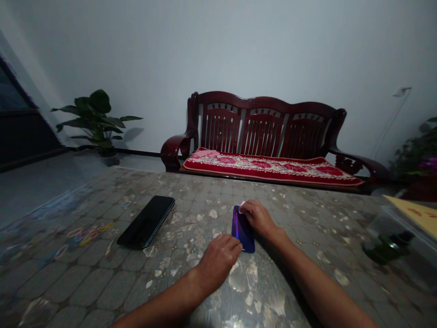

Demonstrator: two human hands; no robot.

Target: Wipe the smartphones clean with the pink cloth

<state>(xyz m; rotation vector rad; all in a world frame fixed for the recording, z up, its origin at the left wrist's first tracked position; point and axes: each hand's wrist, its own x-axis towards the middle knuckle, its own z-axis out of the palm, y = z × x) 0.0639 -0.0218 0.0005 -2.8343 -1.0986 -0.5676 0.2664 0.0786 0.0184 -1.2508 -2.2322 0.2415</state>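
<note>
A purple-blue phone (246, 234) lies flat on the patterned table cover (191, 214), its glossy side up. My right hand (260, 218) is closed on a small pale pink cloth (241, 207) at the phone's upper end. At the phone's lower left edge rests my left hand (220, 257), its fingers bent together and touching the phone. To the left, a larger black phone (147, 222) lies on the table, apart from both hands.
Coloured rubber bands (85, 236) are scattered at the left. On the right stands a clear container (385, 228) with a green bottle (387, 248) and a yellow card (414, 213). A wooden bench (262, 107) stands beyond the table.
</note>
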